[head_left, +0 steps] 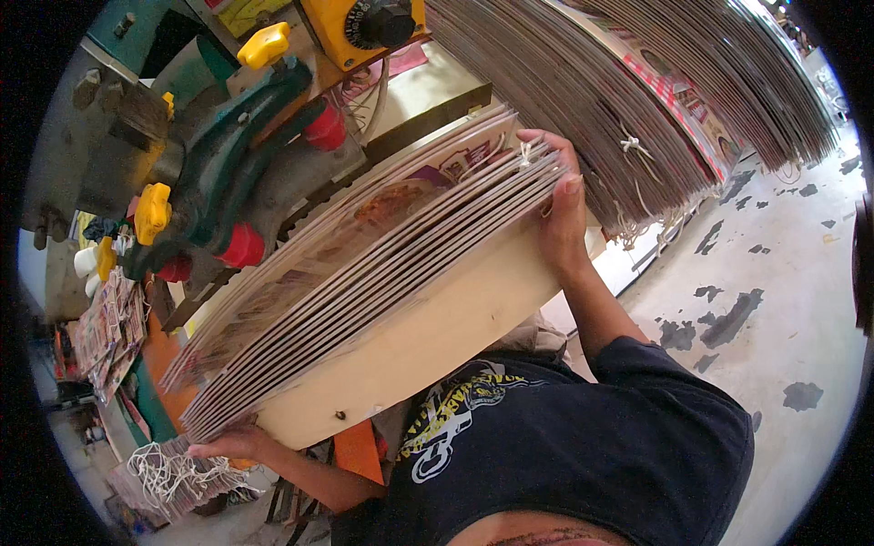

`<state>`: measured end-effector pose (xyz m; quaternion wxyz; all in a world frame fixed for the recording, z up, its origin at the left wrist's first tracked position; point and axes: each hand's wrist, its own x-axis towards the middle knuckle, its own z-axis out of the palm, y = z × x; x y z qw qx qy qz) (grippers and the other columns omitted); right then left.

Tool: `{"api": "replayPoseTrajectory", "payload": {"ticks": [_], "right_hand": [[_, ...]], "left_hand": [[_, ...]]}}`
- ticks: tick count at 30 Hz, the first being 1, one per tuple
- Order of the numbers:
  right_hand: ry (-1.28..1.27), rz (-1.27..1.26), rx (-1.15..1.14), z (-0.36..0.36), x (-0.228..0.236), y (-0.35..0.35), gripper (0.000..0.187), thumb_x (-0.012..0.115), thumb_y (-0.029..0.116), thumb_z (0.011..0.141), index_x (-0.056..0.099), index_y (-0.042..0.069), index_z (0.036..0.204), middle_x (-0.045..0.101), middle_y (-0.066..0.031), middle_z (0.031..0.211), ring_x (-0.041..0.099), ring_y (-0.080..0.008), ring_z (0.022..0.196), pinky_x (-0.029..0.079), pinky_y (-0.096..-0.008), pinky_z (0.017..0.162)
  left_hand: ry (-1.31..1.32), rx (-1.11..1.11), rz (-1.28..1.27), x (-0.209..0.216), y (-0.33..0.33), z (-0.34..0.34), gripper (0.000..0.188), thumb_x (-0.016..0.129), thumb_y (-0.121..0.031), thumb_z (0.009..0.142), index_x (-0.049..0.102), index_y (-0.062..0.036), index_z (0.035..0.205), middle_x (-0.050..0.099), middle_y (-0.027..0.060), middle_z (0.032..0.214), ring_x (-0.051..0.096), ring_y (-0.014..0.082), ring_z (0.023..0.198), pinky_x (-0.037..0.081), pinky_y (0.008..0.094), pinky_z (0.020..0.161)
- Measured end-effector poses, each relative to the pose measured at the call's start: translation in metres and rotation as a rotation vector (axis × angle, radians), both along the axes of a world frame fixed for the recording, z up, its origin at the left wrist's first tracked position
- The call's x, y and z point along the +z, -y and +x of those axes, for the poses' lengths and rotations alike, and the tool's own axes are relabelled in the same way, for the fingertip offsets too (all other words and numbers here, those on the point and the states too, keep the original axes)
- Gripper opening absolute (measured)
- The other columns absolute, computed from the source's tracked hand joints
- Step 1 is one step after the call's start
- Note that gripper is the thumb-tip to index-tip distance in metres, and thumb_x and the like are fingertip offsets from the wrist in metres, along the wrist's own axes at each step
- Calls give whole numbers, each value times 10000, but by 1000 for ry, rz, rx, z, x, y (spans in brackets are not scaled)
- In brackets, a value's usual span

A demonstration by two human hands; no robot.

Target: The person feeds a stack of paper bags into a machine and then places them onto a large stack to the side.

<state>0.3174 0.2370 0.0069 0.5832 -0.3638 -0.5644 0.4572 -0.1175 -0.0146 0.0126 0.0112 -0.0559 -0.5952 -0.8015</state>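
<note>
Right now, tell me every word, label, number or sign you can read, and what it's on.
I won't copy the wording, but print shows here:
Dark T-shirt: yellow and white chest lettering, partly in folds.
Black dial on the yellow box: small pale markings.
Printed panel by the near stack: lettering, blurred.
Red-checked panel, upper right: too blurred to read.
</note>
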Motion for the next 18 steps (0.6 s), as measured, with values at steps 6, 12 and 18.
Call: {"api": "replayPoseTrajectory", "payload": {"ticks": [6, 12, 18], "right_hand": [[-19, 13, 4, 0, -3, 0, 926, 453, 794, 862, 405, 10, 1352, 607, -125, 1121, 598, -187, 1034, 474, -332, 928], [27, 62, -65, 0, -3, 3, 836, 409, 734, 921, 460, -1, 1318, 500, -104, 1182, 478, -193, 1135, 349, -346, 1025], [84, 204, -193, 4, -7, 2, 822, 461, 714, 910, 401, -3, 1308, 570, -200, 1220, 564, -236, 1120, 435, -391, 1004]], "left_hand": [[-21, 23, -34, -2, 2, -2, 1027, 280, -817, 889, 359, 33, 1459, 426, 252, 1460, 449, 435, 1316, 400, 570, 1095], [16, 0, 10, -3, 5, -4, 1043, 312, -828, 873, 350, 31, 1464, 430, 251, 1457, 454, 440, 1308, 400, 571, 1097], [1, -68, 2, -9, 9, -5, 1022, 338, -834, 860, 386, 7, 1440, 481, 244, 1405, 508, 434, 1255, 464, 557, 1045]]}}
